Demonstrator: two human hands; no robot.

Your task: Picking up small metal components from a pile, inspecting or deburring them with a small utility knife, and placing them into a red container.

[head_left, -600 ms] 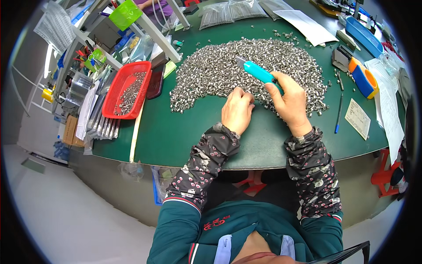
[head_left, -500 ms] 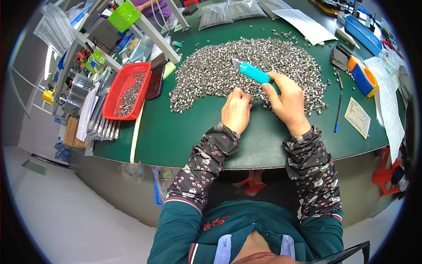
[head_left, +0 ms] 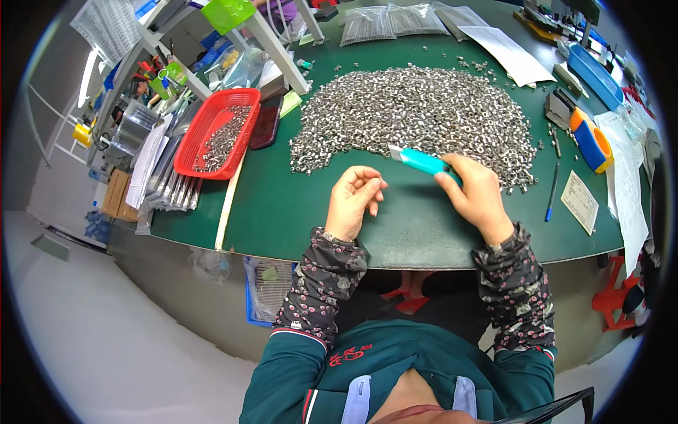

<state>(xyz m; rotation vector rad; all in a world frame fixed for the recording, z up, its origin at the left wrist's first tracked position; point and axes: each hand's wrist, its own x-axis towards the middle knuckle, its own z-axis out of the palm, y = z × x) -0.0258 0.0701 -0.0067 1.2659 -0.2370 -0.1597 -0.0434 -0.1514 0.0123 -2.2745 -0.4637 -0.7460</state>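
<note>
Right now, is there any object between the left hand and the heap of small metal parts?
Nothing visible: only a strip of green tabletop separates the left hand from the heap of small metal parts beyond it. The teal cutter, held in the right hand, is to the right of that gap.

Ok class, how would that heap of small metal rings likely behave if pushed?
The heap of small metal rings would probably spread rather than move as one, since the pieces lie loose. Some may roll, being round. Their metallic shine suggests they're stiff.
</note>
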